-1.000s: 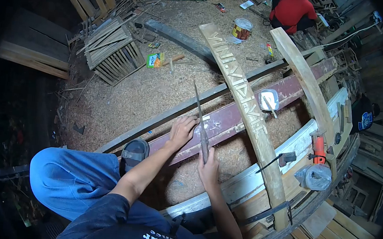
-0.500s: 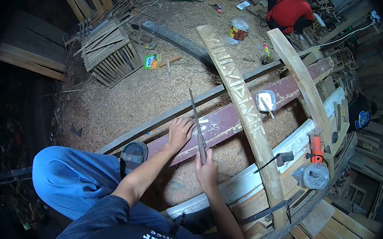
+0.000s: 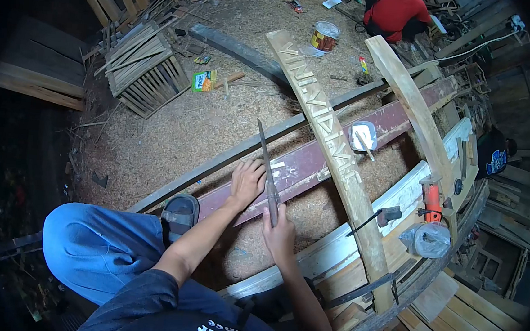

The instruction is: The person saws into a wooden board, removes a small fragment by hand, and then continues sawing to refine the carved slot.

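Note:
My right hand [image 3: 279,235] is closed round the handle of a handsaw [image 3: 263,150], whose narrow dark blade is seen almost edge-on and points away from me. My left hand [image 3: 248,181] presses down on the maroon plank [image 3: 303,159], just left of the blade, fingers bent. A small pale wood strip [image 3: 278,166] pokes out on the blade's right side; its other end seems to lie under my left fingers, which hide it. Right of the saw, a curved wooden board [image 3: 346,162] lies across the plank, with small wood strips set along it.
A tub of white paste [image 3: 363,136] with a stick stands on the plank. Farther right are a second curved board [image 3: 413,105], an orange power tool [image 3: 431,200] and a plastic bag [image 3: 427,240]. A paint can [image 3: 325,37] and a person in red [image 3: 396,15] are at the back.
The saw and my right hand have shifted slightly left and nearer to me. My left hand keeps its place on the plank, while the whole view has moved a little.

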{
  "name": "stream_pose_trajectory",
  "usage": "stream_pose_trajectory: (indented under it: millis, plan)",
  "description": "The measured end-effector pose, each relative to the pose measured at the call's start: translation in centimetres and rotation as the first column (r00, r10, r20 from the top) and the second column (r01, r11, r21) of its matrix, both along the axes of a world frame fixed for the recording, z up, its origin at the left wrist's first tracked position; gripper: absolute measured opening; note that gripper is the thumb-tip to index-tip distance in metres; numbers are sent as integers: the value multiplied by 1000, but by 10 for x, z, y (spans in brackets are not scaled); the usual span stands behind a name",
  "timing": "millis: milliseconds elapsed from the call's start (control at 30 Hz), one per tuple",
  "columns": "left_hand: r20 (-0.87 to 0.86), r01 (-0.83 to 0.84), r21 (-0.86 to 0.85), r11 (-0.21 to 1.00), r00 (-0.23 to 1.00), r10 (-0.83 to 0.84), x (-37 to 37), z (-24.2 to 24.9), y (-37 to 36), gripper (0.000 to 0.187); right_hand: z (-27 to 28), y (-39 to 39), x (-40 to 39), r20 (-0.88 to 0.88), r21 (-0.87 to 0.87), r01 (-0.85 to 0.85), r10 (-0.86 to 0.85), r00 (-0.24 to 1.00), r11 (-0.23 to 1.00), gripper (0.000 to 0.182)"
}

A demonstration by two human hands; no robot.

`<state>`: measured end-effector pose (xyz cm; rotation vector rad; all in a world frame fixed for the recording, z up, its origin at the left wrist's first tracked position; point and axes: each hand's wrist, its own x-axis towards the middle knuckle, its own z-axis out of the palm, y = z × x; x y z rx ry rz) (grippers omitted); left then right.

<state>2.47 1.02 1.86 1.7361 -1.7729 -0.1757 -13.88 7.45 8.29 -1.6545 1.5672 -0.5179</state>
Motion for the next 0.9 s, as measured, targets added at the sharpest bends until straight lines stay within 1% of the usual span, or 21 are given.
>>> stream_pose_trajectory:
  millis: [67, 133, 167, 233, 267, 333, 433, 567, 633, 700, 767, 867, 900]
  plan:
    - [-13, 2, 15, 1000, 1000, -2, -3, 0, 0, 15, 1, -1, -5, -23, 3, -28, 28, 999, 1000, 27]
    - [12, -36, 101, 994, 999, 34, -8, 2, -2, 19, -2, -3, -6, -14, -5, 1, -1, 1000, 1000, 27]
    - [13, -37, 96, 995, 999, 36, -11, 2, -1, 19, -4, -3, -6, -13, -9, -1, 0, 1000, 1000, 27]
    - [90, -101, 134, 986, 992, 89, -16, -6, -1, 19, -6, 0, -3, 35, -25, 40, -39, 999, 999, 28]
    - [92, -98, 129, 987, 992, 87, -14, -10, -1, 19, -7, 0, -4, 38, -30, 43, -42, 998, 999, 28]
    - [45, 3, 30, 1000, 999, -4, -8, -14, 0, 25, -8, 0, -4, 52, -25, 52, -50, 997, 998, 28]
    - [21, -7, 55, 998, 1000, 6, -10, -16, 3, 24, -9, 0, -11, 28, -5, 21, -21, 999, 1000, 29]
    - [1, -19, 46, 999, 1000, 19, -12, -18, 1, 25, -10, -4, -7, 42, -3, 26, -26, 999, 1000, 30]
    - [-7, -32, 66, 997, 999, 32, -14, -16, 2, 25, -12, -6, 0, 3, -55, 50, -50, 999, 997, 31]
    - [-5, -33, 83, 996, 999, 34, -14, -15, 2, 25, -7, -2, -2, -1, -28, 49, -49, 999, 998, 31]
    - [-8, -59, 63, 996, 998, 60, -15, -17, 0, 25, -1, 0, -10, 7, 5, 31, -31, 999, 999, 31]
    - [3, -57, 70, 996, 998, 56, -15, -19, -1, 27, 0, -1, -11, -39, 12, 25, -25, 999, 1000, 32]
    - [8, -53, 47, 997, 999, 52, -15, -15, -2, 28, -5, -1, -5, -22, -6, 32, -32, 999, 999, 33]
